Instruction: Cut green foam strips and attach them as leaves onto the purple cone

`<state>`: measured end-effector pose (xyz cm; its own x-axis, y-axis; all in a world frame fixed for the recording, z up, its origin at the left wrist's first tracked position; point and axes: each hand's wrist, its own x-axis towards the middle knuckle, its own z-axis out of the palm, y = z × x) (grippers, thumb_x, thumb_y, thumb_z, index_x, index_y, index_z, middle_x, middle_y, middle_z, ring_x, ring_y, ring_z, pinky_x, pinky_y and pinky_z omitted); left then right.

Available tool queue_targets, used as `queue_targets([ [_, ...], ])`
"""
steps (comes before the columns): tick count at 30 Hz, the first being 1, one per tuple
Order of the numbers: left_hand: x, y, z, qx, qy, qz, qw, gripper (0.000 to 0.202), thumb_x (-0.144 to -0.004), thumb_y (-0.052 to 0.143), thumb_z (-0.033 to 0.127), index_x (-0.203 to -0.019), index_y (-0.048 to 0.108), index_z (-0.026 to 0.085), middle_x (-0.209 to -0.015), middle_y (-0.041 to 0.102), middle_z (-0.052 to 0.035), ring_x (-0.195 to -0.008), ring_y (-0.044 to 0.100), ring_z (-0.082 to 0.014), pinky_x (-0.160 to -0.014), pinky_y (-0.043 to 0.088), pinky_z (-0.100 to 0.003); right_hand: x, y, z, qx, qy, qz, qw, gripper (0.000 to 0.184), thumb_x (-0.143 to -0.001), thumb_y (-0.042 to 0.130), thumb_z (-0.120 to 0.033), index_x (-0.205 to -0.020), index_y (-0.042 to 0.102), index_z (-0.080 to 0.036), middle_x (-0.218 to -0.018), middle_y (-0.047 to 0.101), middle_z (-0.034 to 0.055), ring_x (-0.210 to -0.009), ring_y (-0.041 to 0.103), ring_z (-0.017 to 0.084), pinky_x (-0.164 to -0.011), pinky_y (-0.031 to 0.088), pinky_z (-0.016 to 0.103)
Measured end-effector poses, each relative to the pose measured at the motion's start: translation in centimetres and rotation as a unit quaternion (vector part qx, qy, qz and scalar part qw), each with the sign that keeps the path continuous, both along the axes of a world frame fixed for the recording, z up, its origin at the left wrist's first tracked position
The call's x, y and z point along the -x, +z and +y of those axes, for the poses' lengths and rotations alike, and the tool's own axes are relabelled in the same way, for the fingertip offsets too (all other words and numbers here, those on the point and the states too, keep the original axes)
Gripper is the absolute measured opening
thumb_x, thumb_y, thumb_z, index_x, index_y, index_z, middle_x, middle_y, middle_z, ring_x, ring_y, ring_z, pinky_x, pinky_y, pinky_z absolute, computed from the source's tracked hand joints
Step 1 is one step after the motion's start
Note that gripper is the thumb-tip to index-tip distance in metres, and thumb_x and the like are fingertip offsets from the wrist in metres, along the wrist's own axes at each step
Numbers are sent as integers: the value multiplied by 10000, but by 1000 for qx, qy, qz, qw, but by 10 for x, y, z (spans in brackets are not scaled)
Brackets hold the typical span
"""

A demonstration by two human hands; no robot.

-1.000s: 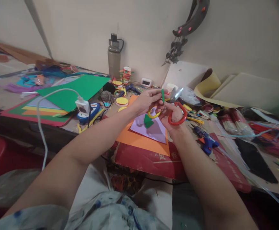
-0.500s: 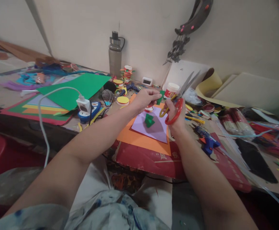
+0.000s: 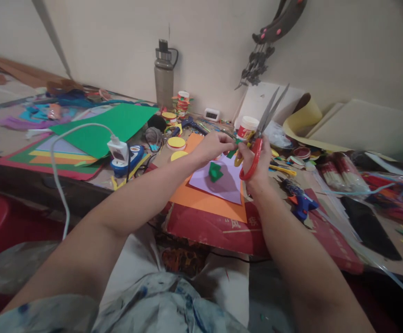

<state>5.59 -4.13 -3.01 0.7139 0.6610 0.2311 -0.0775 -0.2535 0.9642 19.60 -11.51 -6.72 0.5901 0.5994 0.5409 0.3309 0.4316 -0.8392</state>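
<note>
Scissors (image 3: pixel 259 141), red and yellow handles: gripped in the right hand (image 3: pixel 261 165), blades parted and pointed up and away from it. Green paper scrap (image 3: pixel 232 153): pinched in the closed fingertips of the left hand (image 3: pixel 212 145), just beside the scissor handles, between the two hands. Folded green piece (image 3: pixel 215 172): laid on a lilac sheet (image 3: pixel 228 184) on the table (image 3: pixel 10 132), just below both hands; blue glue gun (image 3: pixel 298 201) placed near the right wrist.

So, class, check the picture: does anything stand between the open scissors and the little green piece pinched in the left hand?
Nothing visible does. The left hand pinches the green piece right beside the handles of the scissors, which the right hand holds. The open blades point up and away from it.
</note>
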Motion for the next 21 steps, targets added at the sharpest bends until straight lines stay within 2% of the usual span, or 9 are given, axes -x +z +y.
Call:
queue_targets([
  [4, 0, 1, -2, 46, -11, -17, 999, 103, -868, 723, 188, -783, 717, 132, -689, 637, 21, -524, 471, -28, -523, 337, -194, 2, 2, -2, -9, -3, 5, 1000, 359, -782, 765, -282, -1035, 512, -254, -864, 603, -20, -697, 612, 145, -608, 542, 297],
  [9, 2, 2, -4, 103, -39, -29, 993, 150, -924, 730, 272, -867, 762, 137, -740, 699, -17, -583, 569, -45, -484, 331, -162, 5, 7, -5, -13, 5, 9, 1000, 364, -783, 785, -320, -1002, 499, -261, -852, 595, -32, -670, 597, 133, -589, 557, 290],
  [12, 3, 4, -6, 117, -44, -26, 992, 129, -918, 753, 238, -846, 759, 131, -701, 694, -11, -524, 523, -33, -475, 342, -161, 6, 8, -6, -2, 10, 2, 1000, 365, -795, 779, -332, -1008, 490, -263, -841, 591, -26, -662, 602, 141, -573, 559, 297],
  [16, 5, 13, -11, 138, -15, -5, 990, 166, -915, 759, 165, -768, 710, 106, -668, 702, -20, -464, 489, -18, -487, 380, -167, 11, 9, -8, -3, -10, -20, 1000, 354, -805, 753, -334, -1020, 480, -267, -846, 570, -20, -645, 583, 141, -579, 546, 310],
  [21, 9, 26, -12, 187, -9, -20, 982, 215, -926, 710, 66, -716, 667, 86, -672, 721, -50, -547, 630, -55, -562, 484, -170, 17, 15, -12, 14, -16, -71, 997, 316, -883, 691, -397, -1101, 501, -271, -833, 564, -15, -699, 614, 166, -688, 575, 355],
])
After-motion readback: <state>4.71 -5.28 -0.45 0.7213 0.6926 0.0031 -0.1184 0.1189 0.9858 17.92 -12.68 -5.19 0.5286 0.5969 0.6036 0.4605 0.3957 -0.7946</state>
